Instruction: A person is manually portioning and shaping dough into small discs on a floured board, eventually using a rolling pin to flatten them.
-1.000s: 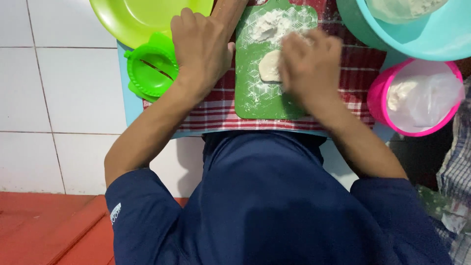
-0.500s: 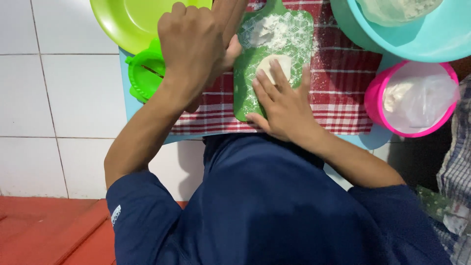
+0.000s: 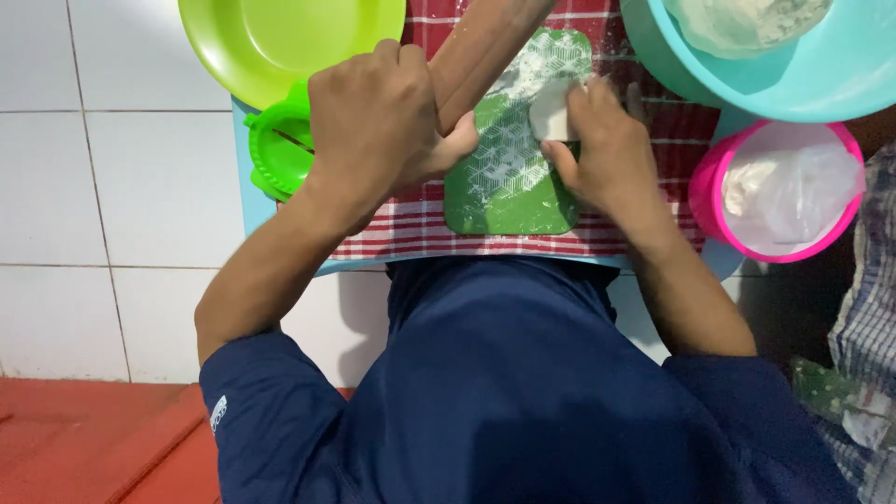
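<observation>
Head camera, close, straight down

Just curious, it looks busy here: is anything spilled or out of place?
Only white flour dusted over the green board, some strayed onto the checked cloth. The left hand grips a rolling pin; the right hand holds dough.

bright, even light | soft shadows | slight motion blur

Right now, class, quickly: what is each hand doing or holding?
Left hand: closed around a wooden rolling pin.
Right hand: fingers gripping a flat piece of white dough on the floured green board.
</observation>
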